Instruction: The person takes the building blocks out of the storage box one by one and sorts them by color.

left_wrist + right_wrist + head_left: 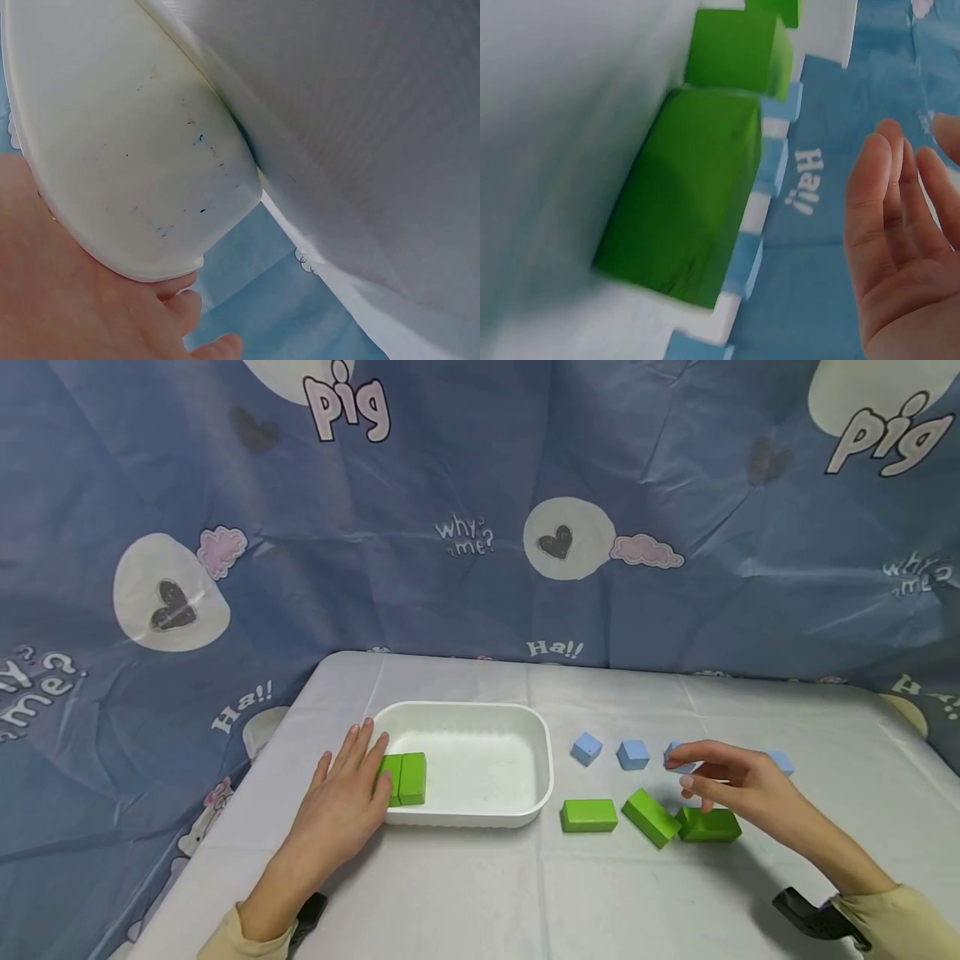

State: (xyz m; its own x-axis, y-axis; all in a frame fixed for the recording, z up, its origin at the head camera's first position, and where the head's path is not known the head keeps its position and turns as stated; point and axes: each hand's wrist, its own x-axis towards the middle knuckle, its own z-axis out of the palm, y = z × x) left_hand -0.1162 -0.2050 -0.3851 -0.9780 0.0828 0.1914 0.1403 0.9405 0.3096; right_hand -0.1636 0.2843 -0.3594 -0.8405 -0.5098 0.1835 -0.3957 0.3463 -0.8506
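Note:
My left hand (pixel 337 806) lies with straight fingers against the left end of a white tray (pixel 465 819). The left wrist view shows that hand (pixel 82 285) touching the tray's outer wall (pixel 150 195). Two green blocks (pixel 412 778) sit side by side in the tray's left end, one partly hidden by the fingers. My right hand (pixel 742 785) hovers over the right side, fingers loosely bent around nothing. Below it is a green block (pixel 708 827), large in the right wrist view (pixel 682 195). A light blue cube (pixel 675 756) is partly behind its fingertips.
Two more green blocks, one straight (pixel 588 816) and one slanted (pixel 650 818), lie right of the tray. Behind them are blue cubes (pixel 587 748) (pixel 633 755), with another blue cube (pixel 780 762) partly behind the right hand. A printed blue cloth (pixel 480 593) hangs behind the white-covered table (pixel 465 893).

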